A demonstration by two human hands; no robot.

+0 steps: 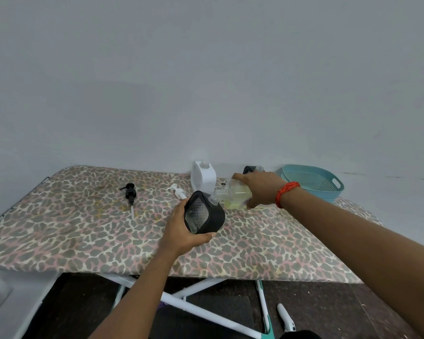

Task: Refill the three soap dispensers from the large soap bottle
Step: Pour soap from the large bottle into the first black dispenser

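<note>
Gripping the black dispenser [204,213] tilted, the left hand [181,228] curls around it; the right hand [262,189] clasps the bottle [233,193], neck at its opening.

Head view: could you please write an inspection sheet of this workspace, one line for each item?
Surface: table with a leopard-print cover, on white legs.
Job's things: large soap bottle tilted, its mouth at the neck of the black dispenser; white dispenser upright, neck open; another dark dispenser partly hidden behind the right hand; black pump and white pump lying on the cover.
Clutter: teal basket at the far right.
Grippers: left hand holds the black dispenser; right hand grips the large soap bottle.
Cables: nothing seen.
Surroundings: plain wall; dark floor with a white object, kind unclear.
</note>
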